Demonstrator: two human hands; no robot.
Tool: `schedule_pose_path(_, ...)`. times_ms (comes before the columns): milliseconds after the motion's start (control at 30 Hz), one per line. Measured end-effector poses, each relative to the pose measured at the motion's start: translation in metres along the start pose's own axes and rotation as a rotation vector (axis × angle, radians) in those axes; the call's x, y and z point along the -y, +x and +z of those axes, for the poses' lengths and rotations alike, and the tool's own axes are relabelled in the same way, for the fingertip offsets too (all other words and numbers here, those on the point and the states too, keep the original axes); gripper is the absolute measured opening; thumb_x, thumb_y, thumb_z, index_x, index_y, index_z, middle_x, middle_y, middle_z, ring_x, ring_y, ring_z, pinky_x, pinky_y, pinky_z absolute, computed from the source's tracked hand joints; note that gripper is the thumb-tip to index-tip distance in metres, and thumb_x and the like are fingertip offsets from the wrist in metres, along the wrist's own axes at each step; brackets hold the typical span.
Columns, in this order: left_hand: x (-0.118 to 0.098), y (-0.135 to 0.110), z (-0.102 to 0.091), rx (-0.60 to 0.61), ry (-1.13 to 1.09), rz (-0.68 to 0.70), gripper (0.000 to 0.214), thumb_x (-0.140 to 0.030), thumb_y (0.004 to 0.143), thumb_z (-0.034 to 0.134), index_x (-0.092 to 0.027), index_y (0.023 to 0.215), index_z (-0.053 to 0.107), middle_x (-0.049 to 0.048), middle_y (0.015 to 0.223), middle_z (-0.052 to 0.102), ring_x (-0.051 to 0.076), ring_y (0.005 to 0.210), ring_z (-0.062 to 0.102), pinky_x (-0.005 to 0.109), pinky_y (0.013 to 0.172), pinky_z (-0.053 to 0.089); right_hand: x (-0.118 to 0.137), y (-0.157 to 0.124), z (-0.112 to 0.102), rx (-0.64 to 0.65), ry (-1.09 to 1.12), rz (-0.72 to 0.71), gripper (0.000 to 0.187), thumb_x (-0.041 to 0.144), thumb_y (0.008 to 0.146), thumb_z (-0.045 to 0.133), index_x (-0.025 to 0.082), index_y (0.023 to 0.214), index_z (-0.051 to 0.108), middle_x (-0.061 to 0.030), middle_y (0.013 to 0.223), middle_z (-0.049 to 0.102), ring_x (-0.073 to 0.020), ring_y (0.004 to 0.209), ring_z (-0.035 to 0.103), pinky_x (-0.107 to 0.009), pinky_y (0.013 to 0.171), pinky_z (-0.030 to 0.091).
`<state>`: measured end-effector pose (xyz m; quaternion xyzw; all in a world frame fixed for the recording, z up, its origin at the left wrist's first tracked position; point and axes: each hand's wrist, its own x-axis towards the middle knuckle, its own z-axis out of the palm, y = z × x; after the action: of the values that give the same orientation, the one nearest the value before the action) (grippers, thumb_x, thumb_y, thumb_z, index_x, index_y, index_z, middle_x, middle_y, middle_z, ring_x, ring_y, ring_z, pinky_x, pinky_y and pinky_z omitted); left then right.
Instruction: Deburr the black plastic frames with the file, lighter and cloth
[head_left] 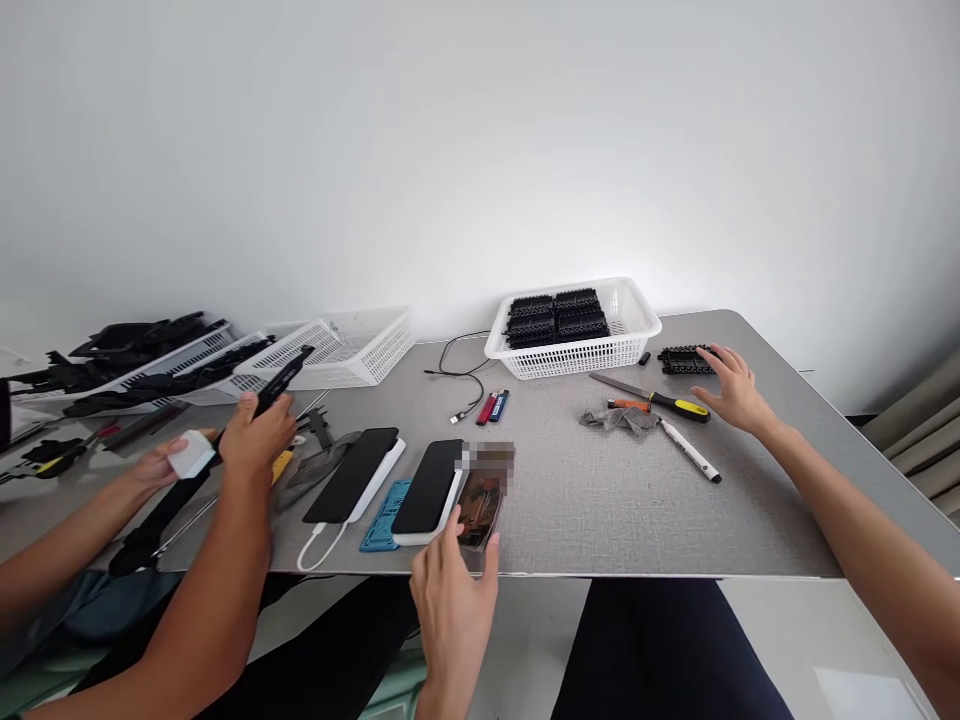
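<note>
My left hand [452, 592] is at the table's front edge, fingers apart. Its fingertips touch the near edge of a dark phone [480, 505] that lies flat beside a black phone on a white power bank [429, 490]. My right hand [733, 388] is stretched out at the far right, fingers spread and open. Its fingertips rest at the right end of a black ribbed plastic part [682, 360] lying on the grey table [600, 520]. A yellow-handled knife [660, 400] and a white pen [690, 452] lie just left of that hand.
A white basket [622, 345] holds several black parts. Other white baskets [360, 350] stand at the left. A second phone on a power bank [352, 475], a cable [465, 375], lighters [493, 406] and a grey rag [619, 418] lie mid-table. A co-worker's hands [255, 435] at left hold a long black part and a white cloth.
</note>
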<state>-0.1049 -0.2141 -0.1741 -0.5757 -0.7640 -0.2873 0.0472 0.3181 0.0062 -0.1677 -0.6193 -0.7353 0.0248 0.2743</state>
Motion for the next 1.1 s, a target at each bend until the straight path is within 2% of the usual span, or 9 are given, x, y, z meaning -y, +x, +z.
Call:
schedule_pose_path(67,0.001,-0.002,0.0,-0.004,-0.034,-0.03,0.062,-0.053,0.087,0.05,-0.018,0.137,0.042,0.0135,0.109,0.064,0.035,0.107,0.053,0.052,0.091,0.042,0.001,-0.003,-0.002,-0.073,0.057,0.041,0.065,0.049,0.088,0.046,0.023,0.146,0.036,-0.0137,0.152,0.034,-0.0354,0.141,0.026,-0.055,0.111,0.027)
schedule_pose_path(167,0.001,0.007,0.005,0.054,-0.081,-0.044,0.062,-0.051,0.087,0.05,-0.018,0.138,0.04,0.013,0.109,0.065,0.034,0.108,0.052,0.053,0.093,0.039,0.001,-0.004,-0.003,-0.129,0.135,0.105,0.061,0.046,0.086,0.048,0.023,0.143,0.043,-0.0129,0.146,0.042,-0.0347,0.136,0.035,-0.052,0.11,0.032)
schedule_pose_path(300,-0.01,0.032,0.013,0.148,-0.095,-0.024,0.065,-0.052,0.087,0.049,-0.018,0.141,0.037,0.0146,0.122,0.062,0.036,0.117,0.047,0.057,0.097,0.033,0.0,-0.007,-0.005,-0.152,0.186,0.163,0.058,0.044,0.085,0.051,0.023,0.139,0.048,-0.0123,0.14,0.049,-0.0349,0.131,0.042,-0.051,0.107,0.037)
schedule_pose_path(400,-0.018,0.042,0.016,0.12,-0.107,0.003,0.068,-0.051,0.087,0.049,-0.019,0.144,0.032,0.0144,0.131,0.057,0.037,0.119,0.043,0.058,0.098,0.032,-0.002,-0.009,-0.007,-0.172,0.212,0.238,0.058,0.045,0.084,0.052,0.024,0.138,0.05,-0.013,0.137,0.05,-0.035,0.125,0.048,-0.051,0.103,0.04)
schedule_pose_path(500,-0.019,0.037,0.018,0.028,-0.122,-0.021,0.065,-0.05,0.087,0.049,-0.019,0.142,0.034,0.0141,0.128,0.057,0.037,0.119,0.042,0.056,0.097,0.033,-0.001,-0.01,-0.011,-0.182,0.257,0.306,0.058,0.046,0.083,0.053,0.024,0.137,0.051,-0.0138,0.134,0.052,-0.0356,0.118,0.053,-0.05,0.099,0.043)
schedule_pose_path(667,-0.007,0.011,0.02,-0.104,-0.101,-0.066,0.055,-0.048,0.087,0.049,-0.019,0.133,0.044,0.0148,0.121,0.058,0.037,0.117,0.044,0.053,0.095,0.033,0.004,-0.01,-0.014,-0.159,0.324,0.356,0.059,0.046,0.082,0.054,0.023,0.137,0.052,-0.0131,0.135,0.054,-0.0355,0.116,0.055,-0.047,0.096,0.045)
schedule_pose_path(833,0.005,-0.003,0.023,-0.108,-0.063,-0.112,0.049,-0.049,0.087,0.047,-0.021,0.128,0.049,0.0146,0.118,0.057,0.037,0.117,0.043,0.052,0.093,0.034,0.002,-0.009,-0.009,-0.155,0.359,0.37,0.057,0.045,0.081,0.054,0.023,0.135,0.054,-0.013,0.133,0.056,-0.0328,0.11,0.058,-0.045,0.092,0.048)
schedule_pose_path(1100,0.005,0.002,0.026,-0.113,-0.042,-0.105,0.049,-0.05,0.088,0.046,-0.021,0.127,0.049,0.0149,0.12,0.056,0.037,0.117,0.042,0.053,0.093,0.034,-0.006,-0.007,0.0,-0.161,0.382,0.355,0.056,0.044,0.081,0.054,0.023,0.133,0.055,-0.0137,0.131,0.057,-0.0317,0.114,0.056,-0.043,0.091,0.048)
